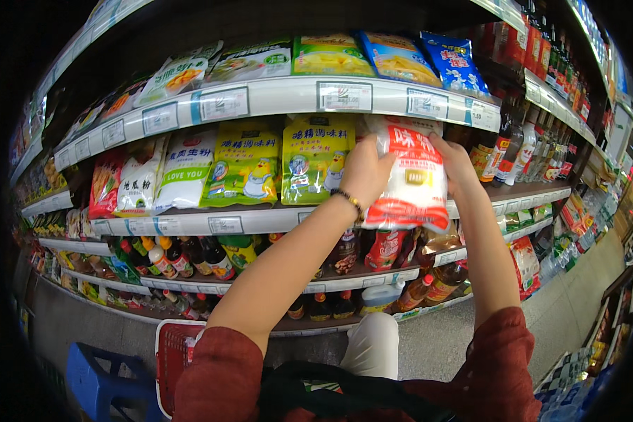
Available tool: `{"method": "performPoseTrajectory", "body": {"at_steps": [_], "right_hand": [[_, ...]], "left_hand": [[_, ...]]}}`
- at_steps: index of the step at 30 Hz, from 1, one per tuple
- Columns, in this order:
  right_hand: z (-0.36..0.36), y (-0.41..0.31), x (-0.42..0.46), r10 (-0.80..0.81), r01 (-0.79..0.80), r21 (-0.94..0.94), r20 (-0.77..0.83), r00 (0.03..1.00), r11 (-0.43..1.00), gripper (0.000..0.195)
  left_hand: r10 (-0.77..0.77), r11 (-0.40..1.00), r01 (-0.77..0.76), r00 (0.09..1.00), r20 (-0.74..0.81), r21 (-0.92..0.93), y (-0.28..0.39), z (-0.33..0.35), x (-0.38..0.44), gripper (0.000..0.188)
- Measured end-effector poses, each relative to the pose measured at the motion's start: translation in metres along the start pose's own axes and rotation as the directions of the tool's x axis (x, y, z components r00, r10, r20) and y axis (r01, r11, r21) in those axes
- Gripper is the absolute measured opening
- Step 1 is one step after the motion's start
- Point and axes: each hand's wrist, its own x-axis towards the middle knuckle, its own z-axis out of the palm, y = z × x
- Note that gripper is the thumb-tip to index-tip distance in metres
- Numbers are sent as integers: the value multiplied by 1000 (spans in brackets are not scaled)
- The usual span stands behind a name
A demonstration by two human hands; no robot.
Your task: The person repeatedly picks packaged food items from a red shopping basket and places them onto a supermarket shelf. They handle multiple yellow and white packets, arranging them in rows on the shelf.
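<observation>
Both hands hold a red and white plastic bag of seasoning (414,174) upright at the right end of a shelf row, its lower end overlapping the shelf's front edge. My left hand (368,171) grips the bag's left side, and a beaded bracelet circles that wrist. On the bag's upper right side lies my right hand (453,161), its fingertips partly hidden. Left of the bag stand yellow and green seasoning pouches (316,161), then a white and green pouch (184,169), a white bag of starch (137,184) and a red packet (104,182).
Flat packets (332,55) line the shelf above, behind a price-tag rail (274,97). Sauce bottles (216,258) fill lower shelves; glass bottles (506,153) stand at right. A red shopping basket (176,364) and a blue plastic stool (92,377) are on the floor at lower left.
</observation>
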Motion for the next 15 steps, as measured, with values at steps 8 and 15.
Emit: {"method": "performPoseTrajectory", "body": {"at_steps": [8,15], "right_hand": [[-23,14,118,-187,185,56,23,982,981,26],[-8,47,173,-302,299,44,107,947,953,22]], "left_hand": [[47,905,-67,997,58,419,-7,27,36,29],[-169,681,-184,902,396,709,-26,56,18,62]]}}
